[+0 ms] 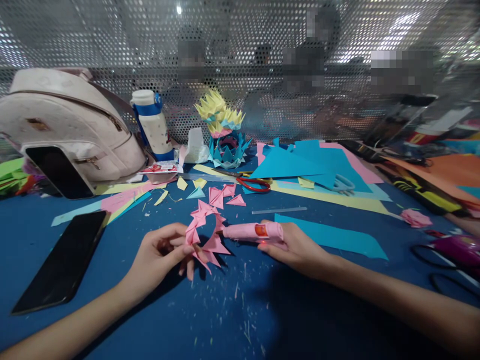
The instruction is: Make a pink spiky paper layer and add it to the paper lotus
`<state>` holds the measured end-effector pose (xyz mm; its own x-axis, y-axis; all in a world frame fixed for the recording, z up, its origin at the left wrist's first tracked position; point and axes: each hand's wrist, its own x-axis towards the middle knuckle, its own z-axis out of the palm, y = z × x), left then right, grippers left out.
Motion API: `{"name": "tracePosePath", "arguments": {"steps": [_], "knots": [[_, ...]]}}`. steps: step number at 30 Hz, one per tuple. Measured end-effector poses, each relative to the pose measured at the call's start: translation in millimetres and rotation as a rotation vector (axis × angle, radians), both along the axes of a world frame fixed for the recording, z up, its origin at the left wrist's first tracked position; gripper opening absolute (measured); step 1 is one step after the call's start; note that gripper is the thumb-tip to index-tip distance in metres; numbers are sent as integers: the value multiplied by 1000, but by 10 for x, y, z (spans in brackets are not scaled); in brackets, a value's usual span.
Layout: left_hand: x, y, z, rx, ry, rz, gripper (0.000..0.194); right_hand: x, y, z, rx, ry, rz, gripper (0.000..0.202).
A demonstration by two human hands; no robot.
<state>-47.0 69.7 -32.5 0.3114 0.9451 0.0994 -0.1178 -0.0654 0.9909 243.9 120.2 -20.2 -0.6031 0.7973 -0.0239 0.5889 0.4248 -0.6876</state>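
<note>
My left hand [165,252] pinches the left side of a pink paper ring [194,231] built from folded pointed pieces, holding it just over the blue table. My right hand [300,250] is wrapped round the handle of a pink hot glue gun [253,232], whose small red light glows. The gun's nozzle meets the right side of the ring; whether it touches is hard to make out. Beyond the ring lie several loose pink folded paper pieces [222,195]. A clear glue stick [279,210] rests farther right.
Red-handled scissors [255,184] and blue paper sheets [300,162] lie behind. A stacked paper ornament [225,127] stands against the perforated metal screen [255,100]. At left are a black phone [62,262], a second phone [60,172], a backpack [67,120] and a bottle [155,125]. A blue strip [333,237] lies right.
</note>
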Motion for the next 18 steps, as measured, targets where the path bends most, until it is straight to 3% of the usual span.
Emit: {"name": "tracePosePath", "arguments": {"steps": [18], "knots": [[0, -6, 11, 0, 14, 22, 13, 1, 23, -25, -9, 47, -13, 31]]}}
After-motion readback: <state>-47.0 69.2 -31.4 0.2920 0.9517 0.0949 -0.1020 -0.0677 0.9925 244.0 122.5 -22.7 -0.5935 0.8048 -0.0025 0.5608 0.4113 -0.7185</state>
